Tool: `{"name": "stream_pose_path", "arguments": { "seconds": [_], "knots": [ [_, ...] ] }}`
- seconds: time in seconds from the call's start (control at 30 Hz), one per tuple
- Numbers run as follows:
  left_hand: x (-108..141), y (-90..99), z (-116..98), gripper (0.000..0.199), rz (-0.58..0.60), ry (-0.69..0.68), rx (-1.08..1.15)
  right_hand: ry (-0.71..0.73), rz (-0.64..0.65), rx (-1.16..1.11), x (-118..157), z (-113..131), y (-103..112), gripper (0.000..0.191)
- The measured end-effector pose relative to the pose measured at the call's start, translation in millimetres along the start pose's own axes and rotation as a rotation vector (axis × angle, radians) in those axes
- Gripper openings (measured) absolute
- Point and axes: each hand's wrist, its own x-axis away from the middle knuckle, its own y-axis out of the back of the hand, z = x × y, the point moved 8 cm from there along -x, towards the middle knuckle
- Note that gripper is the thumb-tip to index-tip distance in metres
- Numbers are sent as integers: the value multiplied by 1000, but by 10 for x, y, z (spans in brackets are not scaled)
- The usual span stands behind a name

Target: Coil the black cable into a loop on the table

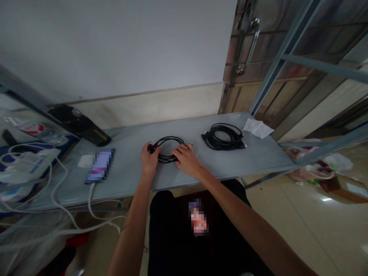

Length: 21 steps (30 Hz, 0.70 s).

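A coiled black cable (171, 137) lies in a loose ring on the grey tabletop, between my two hands. My left hand (150, 159) is closed on the left side of the ring, thumb and fingers pinching it by a dark connector (151, 147). On the opposite side my right hand (186, 158) has its fingers curled over the loops; a small connector end shows just past its fingertips. To the right, apart from my hands, rests a thicker bundle of coiled black cables (222, 137) with plugs at its sides.
A phone (100, 165) with a white cable lies at the left, below a black cylindrical object (83, 124). White cords and a power strip (34, 165) crowd the far left. A white paper (258, 127) lies near the right end of the table (258, 157), beside a metal frame post (283, 57).
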Motion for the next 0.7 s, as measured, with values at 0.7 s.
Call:
{"name": "stream_pose_path", "arguments": {
  "seconds": [0.7],
  "knots": [
    [104, -53, -120, 55, 33, -283, -171, -380, -298, -366, 55, -692, -90, 61]
  ]
}}
